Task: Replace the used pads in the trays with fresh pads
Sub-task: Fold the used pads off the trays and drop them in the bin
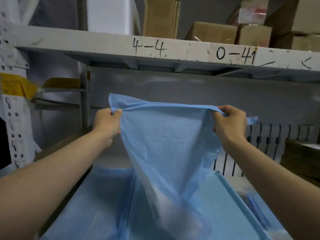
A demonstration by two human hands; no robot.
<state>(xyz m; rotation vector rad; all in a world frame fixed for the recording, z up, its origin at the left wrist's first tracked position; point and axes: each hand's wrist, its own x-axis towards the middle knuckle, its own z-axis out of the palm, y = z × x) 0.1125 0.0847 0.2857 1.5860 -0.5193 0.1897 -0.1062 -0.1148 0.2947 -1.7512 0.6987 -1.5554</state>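
Observation:
A large light-blue pad hangs in the air in front of me, held up by its top edge. My left hand grips the top left part of that edge and my right hand grips the top right part. The pad's lower end trails down into the right light-blue tray below. Beside it on the left lies another tray covered by a blue pad. The pad's bottom end is blurred.
A white shelf beam marked "4-4" and "0-4" runs overhead, with cardboard boxes on it. A grey back panel stands behind the pad. Black hooks and brown boxes are at right, and yellow bins at left.

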